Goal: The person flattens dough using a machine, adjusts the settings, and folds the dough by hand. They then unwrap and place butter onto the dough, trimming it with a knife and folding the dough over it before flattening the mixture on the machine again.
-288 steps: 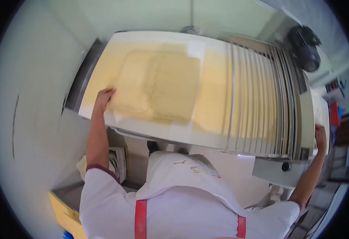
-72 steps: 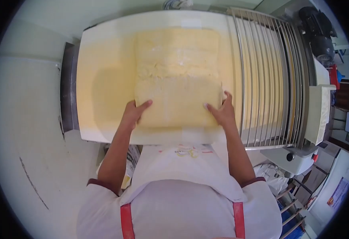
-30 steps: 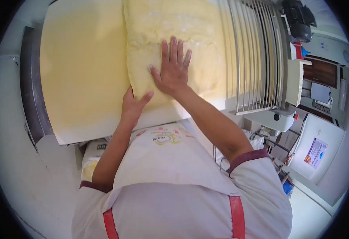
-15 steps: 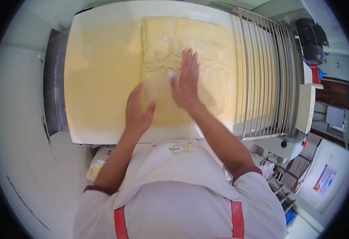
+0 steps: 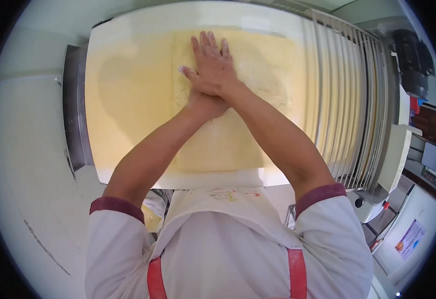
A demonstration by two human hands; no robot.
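Note:
A folded sheet of pale yellow dough (image 5: 218, 149) lies over a larger yellow sheet (image 5: 123, 74) on the white table (image 5: 178, 12). My right hand (image 5: 212, 67), its fingers spread and dusted with white, rests flat over the folded dough. Beneath it, crossing under the palm and wrist, is my left hand (image 5: 207, 103), and its fingers are hidden. A rough crease in the dough shows just right of my hands.
A metal wire guard (image 5: 337, 99) stands along the right side, with a dark motor (image 5: 412, 62) beyond it. A metal edge (image 5: 73, 109) borders the left side. A poster (image 5: 410, 239) hangs at the lower right.
My hands were apart; the left has moved right and up, under the right. My right hand has moved left and up and now lies across it. The view has shifted slightly.

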